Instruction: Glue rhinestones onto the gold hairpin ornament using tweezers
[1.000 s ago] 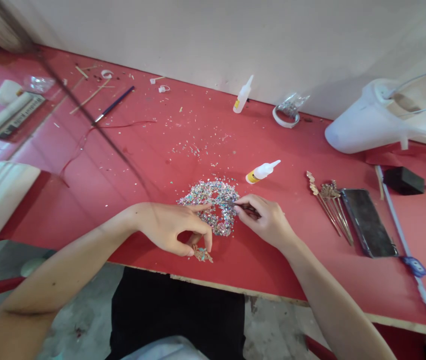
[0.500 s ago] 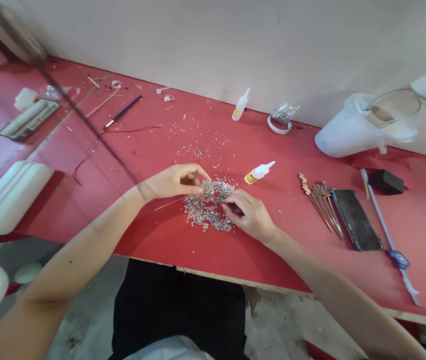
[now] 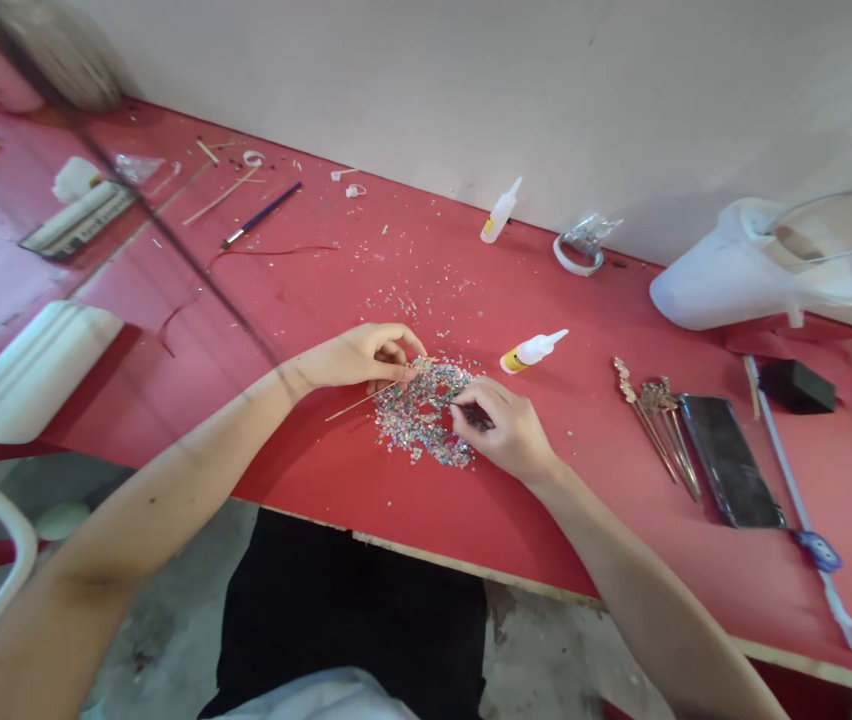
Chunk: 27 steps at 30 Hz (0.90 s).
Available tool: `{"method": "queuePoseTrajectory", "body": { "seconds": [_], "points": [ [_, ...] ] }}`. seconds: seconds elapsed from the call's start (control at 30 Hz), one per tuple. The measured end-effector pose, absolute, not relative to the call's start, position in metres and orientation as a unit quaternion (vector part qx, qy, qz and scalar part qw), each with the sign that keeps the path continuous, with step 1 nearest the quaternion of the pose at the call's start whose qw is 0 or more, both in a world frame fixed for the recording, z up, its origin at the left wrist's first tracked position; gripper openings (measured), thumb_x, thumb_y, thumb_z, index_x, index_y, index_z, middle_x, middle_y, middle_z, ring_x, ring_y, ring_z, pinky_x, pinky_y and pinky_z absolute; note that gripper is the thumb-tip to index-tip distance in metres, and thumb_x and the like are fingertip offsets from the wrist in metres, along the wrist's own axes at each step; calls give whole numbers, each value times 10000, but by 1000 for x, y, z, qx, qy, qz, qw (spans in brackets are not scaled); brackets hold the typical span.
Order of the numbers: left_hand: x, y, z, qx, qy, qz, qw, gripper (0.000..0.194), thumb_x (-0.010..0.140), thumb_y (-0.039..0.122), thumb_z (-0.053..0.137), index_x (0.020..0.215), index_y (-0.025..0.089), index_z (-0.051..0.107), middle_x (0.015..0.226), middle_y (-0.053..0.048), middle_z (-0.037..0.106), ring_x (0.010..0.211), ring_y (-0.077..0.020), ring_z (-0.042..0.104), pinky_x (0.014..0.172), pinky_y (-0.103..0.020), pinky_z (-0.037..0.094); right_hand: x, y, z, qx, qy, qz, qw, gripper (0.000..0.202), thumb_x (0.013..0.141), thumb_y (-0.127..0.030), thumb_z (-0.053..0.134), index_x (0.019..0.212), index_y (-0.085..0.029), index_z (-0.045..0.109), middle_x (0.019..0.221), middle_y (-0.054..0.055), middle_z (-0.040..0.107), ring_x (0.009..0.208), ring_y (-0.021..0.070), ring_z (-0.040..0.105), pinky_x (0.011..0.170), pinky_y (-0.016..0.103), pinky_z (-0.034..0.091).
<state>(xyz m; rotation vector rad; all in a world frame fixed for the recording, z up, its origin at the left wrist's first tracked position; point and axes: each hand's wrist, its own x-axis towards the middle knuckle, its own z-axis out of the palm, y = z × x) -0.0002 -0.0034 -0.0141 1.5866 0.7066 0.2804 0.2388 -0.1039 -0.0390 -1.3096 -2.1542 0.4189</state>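
Two hands work close together near the front edge of the red worktop, over a loose heap of shiny flakes. The left hand, at the heap's back left, has thumb and fingertips pinched on the ornamented end of a hairpin; its thin shaft slants out toward the front edge, past the heap's left side. The right hand is curled around a dark tool, mostly hidden by the fingers, with its tip over the flakes.

A glue bottle lies just behind the right hand, nozzle toward the right. Near the back edge are a second bottle, a white ring with a clear bag, and, farther right, a white jug. To the right of the right hand, well apart from it, gold pins lie beside a phone; a black block sits behind the phone. A paintbrush lies toward the back edge, on the left.
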Motion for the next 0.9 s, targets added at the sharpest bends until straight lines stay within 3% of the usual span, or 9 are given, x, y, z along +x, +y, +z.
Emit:
{"method": "queuePoseTrajectory", "body": {
  "seconds": [0.3, 0.9],
  "points": [
    [0, -1, -15, 684, 290, 115, 659, 271, 850, 230, 636, 1089, 156, 531, 763, 6, 603, 585, -67, 560, 554, -191, 454, 235, -104, -37, -489, -823, 141, 252, 82, 880, -213, 526, 824, -209, 587, 779, 16, 625, 651, 113, 569, 584, 226, 424],
    [0, -2, -17, 677, 291, 111, 667, 280, 853, 262, 641, 1094, 169, 532, 794, -2, 603, 615, -84, 586, 567, -208, 475, 233, -102, -37, -476, -837, 118, 241, 101, 897, -216, 511, 823, -199, 577, 786, 20, 629, 655, 111, 576, 569, 221, 419]
  ]
}}
